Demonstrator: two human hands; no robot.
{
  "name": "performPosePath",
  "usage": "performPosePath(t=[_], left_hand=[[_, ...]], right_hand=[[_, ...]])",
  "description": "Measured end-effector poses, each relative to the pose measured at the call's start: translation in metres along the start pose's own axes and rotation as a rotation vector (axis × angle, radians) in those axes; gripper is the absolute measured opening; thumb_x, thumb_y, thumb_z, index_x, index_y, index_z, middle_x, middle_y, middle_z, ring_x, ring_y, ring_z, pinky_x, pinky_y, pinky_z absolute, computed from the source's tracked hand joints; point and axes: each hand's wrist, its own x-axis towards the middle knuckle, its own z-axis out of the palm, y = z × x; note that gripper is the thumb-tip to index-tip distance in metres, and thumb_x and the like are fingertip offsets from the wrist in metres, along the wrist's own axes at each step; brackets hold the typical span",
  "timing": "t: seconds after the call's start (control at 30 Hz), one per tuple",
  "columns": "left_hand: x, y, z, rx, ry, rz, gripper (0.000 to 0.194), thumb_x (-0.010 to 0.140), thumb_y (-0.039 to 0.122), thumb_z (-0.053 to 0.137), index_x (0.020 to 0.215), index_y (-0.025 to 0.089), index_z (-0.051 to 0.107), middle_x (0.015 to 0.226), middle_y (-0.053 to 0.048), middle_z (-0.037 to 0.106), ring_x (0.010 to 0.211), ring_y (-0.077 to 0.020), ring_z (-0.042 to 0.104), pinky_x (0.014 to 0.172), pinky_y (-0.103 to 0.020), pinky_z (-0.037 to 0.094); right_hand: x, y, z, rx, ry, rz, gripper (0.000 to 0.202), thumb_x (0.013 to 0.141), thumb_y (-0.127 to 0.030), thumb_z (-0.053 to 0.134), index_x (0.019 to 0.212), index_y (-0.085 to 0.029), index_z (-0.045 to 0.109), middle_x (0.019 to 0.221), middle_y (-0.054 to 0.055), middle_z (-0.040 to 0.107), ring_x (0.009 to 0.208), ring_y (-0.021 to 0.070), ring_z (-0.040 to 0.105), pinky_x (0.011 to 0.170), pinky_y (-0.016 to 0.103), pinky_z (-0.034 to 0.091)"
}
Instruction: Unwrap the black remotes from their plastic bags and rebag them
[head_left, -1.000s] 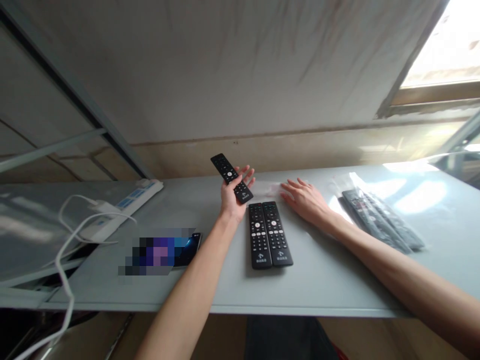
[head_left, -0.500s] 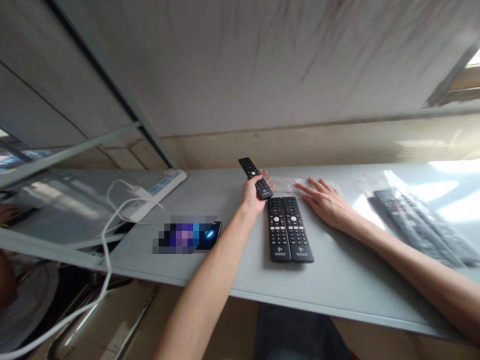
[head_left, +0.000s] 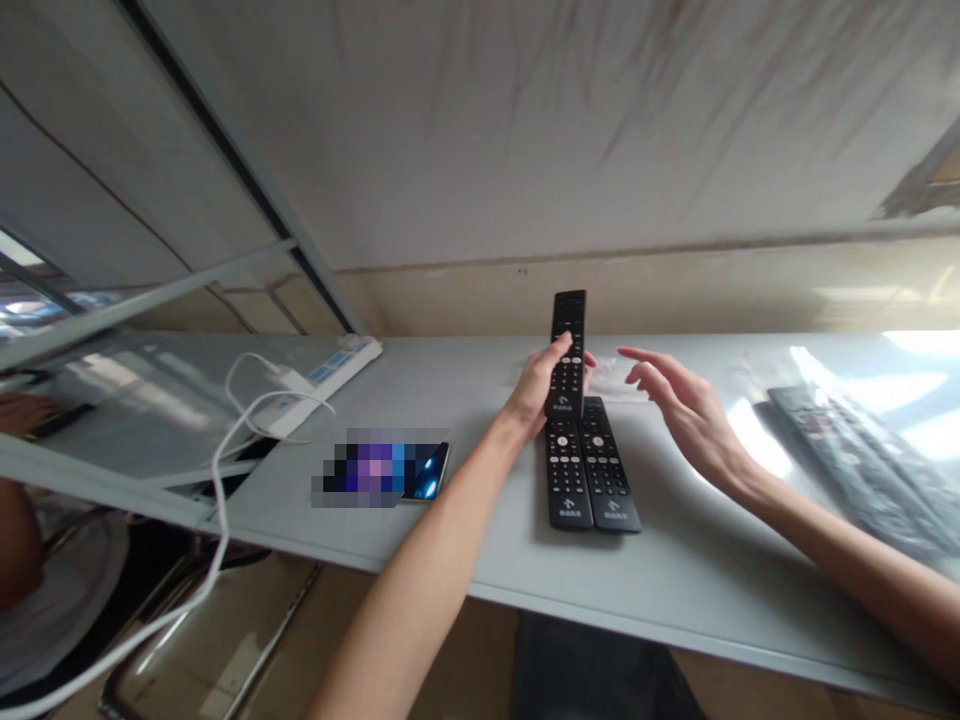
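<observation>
My left hand [head_left: 537, 385] grips a black remote control [head_left: 568, 375], held nearly upright with its buttons toward me and the thumb on its face. Below it, two more black remotes lie side by side on the grey table: a left one [head_left: 568, 490] and a right one [head_left: 611, 480]. The raised remote covers the top of the left one. To the right, my right hand [head_left: 686, 410] hovers above the table, fingers apart and holding nothing. Behind the hands lies a clear plastic bag [head_left: 619, 378], partly hidden.
Remotes in clear plastic wrapping [head_left: 855, 465] lie on the right of the table. On the left are a phone [head_left: 427, 472], partly blurred out, and a white power strip [head_left: 326, 385] with a white cable [head_left: 217, 480]. A metal frame post [head_left: 247, 170] rises there, with another person's arm [head_left: 15, 550] beyond it.
My left hand has swung its remote rightward and turned it from slanted to nearly upright, over the two lying remotes. My right hand has lifted off the plastic bag. The view shifted slightly.
</observation>
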Motion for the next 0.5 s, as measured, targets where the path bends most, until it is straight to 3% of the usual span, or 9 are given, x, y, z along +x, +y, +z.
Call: performPosePath(t=[0.1,0.2,0.33,0.43,0.5], left_hand=[[-0.008,0.000,0.011,0.280,-0.109,0.005,0.061,0.098,0.072,0.061,0.082,0.014,0.074,0.065,-0.003,0.062,0.055,-0.0111,0.052,0.054,-0.026,0.039],[-0.015,0.004,0.022,0.452,-0.213,0.023,0.064,0.095,0.074,0.064,0.078,0.014,0.074,0.072,-0.006,0.068,0.064,-0.0133,0.057,0.061,-0.027,0.044],[-0.018,0.004,0.029,0.511,-0.326,0.016,0.069,0.093,0.079,0.064,0.087,0.012,0.078,0.081,-0.009,0.074,0.070,-0.0148,0.060,0.065,-0.027,0.045],[-0.016,-0.001,0.025,0.641,-0.232,0.072,0.077,0.103,0.080,0.043,0.075,0.015,0.072,0.070,-0.007,0.068,0.064,-0.0155,0.058,0.063,-0.029,0.043],[-0.014,-0.004,0.020,0.859,-0.129,0.175,0.077,0.110,0.070,0.032,0.067,0.018,0.068,0.066,-0.006,0.067,0.064,-0.0167,0.060,0.068,-0.031,0.043]], right_hand=[[-0.003,-0.008,0.001,0.239,-0.066,0.095,0.049,0.109,-0.066,0.051,0.110,-0.023,0.076,0.081,0.002,0.061,0.076,0.0181,0.054,0.074,0.033,0.045],[-0.004,-0.008,0.001,0.429,-0.080,0.156,0.052,0.104,-0.066,0.061,0.077,-0.021,0.060,0.071,-0.002,0.049,0.068,0.0145,0.043,0.065,0.030,0.037],[-0.004,-0.009,0.000,0.588,-0.104,0.293,0.050,0.094,-0.066,0.076,0.078,-0.021,0.059,0.069,-0.003,0.045,0.063,0.0126,0.039,0.057,0.028,0.031],[-0.002,-0.008,-0.005,0.580,-0.094,0.405,0.049,0.091,-0.066,0.076,0.082,-0.021,0.060,0.070,-0.004,0.044,0.062,0.0119,0.037,0.057,0.027,0.034],[0.001,-0.005,-0.010,0.495,-0.130,0.469,0.048,0.091,-0.067,0.075,0.084,-0.021,0.060,0.070,-0.004,0.044,0.061,0.0120,0.038,0.056,0.027,0.034]])
